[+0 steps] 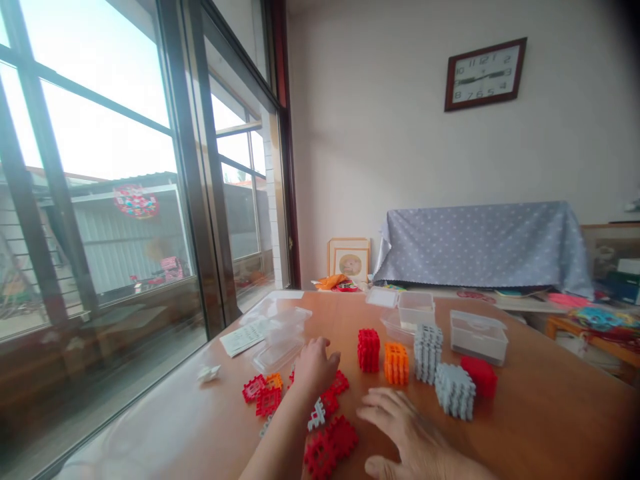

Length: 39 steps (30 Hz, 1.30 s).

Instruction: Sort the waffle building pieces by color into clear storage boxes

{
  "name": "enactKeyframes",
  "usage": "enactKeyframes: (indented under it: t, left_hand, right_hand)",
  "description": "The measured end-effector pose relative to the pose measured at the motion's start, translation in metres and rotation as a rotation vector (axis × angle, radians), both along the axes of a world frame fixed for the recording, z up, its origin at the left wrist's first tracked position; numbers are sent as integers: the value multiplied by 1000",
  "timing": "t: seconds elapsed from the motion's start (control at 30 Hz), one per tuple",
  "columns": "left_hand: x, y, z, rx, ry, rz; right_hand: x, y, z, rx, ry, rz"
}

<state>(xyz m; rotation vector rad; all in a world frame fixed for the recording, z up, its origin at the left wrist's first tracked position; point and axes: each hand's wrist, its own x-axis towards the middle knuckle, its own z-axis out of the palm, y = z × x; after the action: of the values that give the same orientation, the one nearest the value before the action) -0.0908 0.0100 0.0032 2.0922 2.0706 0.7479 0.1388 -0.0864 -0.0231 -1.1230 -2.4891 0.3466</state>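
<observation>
My left hand (317, 365) reaches over loose toothed plastic tiles, thumb apart from the bent fingers, with nothing visible in it. Beneath and beside that forearm lie red tiles (269, 402), an orange tile (274, 381) and a grey tile (316, 415); the arm hides some. More red tiles (331, 445) overlap nearer to me. My right hand (400, 427) hovers with fingers spread, slightly blurred, holding nothing I can see. Beyond it stand a red tile stack (369, 350), an orange stack (397, 363), a tall grey stack (428, 353), a shorter grey stack (455, 391) and a red block-like stack (480, 377).
Clear plastic boxes (479, 337) and lids (277, 350) stand toward the back of the wooden table (545, 400). A printed sheet (244, 337) and a small white crumpled item (209, 375) lie at left, near the window. A dotted cloth (475, 243) drapes something against the wall.
</observation>
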Motion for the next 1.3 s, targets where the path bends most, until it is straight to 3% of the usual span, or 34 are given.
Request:
enactKeyframes:
  t: [0.1,0.27,0.5,0.63,0.77,0.97,1.13,1.3]
  left_hand:
    - [-28,-16,0,5,24,108]
    - [-60,-43,-14,43,86,218]
    - [-68,-56,-32,-53,102,189]
    - [-68,-58,-42,-90,125,166]
    - [-53,-65,-49,-67,141,92]
    - [-9,-76,-51,-81,120,-45]
    - [25,-86,-46,-122,99,-138]
    - [29,-78,-33,-99,79,-141]
  right_hand:
    - [-6,0,1,-19,-16,16]
    - [-36,9,4,-45,-1,53]
    - [-97,34,9,-156,-39,43]
    - [-107,39,2,-200,-98,21]
    - [-94,30,-2,-113,-97,5]
    - [-57,7,2,-60,-100,-61]
    - [-27,-7,5,-53,-83,-98]
    - [-1,-4,-3,-30,-26,-137]
